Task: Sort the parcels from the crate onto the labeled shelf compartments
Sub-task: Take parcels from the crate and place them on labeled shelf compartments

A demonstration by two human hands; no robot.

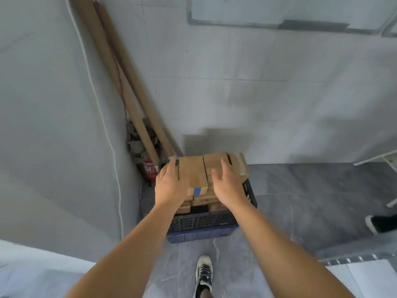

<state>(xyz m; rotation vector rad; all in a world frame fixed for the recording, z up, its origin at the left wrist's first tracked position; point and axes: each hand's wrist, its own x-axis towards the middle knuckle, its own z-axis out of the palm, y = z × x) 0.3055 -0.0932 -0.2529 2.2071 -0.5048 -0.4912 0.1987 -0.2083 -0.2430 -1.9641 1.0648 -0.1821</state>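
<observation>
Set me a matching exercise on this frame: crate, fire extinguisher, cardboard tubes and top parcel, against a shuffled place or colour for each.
Things:
1. crate
2. fire extinguisher
3. cardboard tubes
4. top parcel

Descriptions:
A. leaning in the wall corner
B. red, low in the corner
C. brown with a blue patch
D. dark and slatted, on the floor

Pairs: 1-D, 2-B, 3-A, 4-C
</observation>
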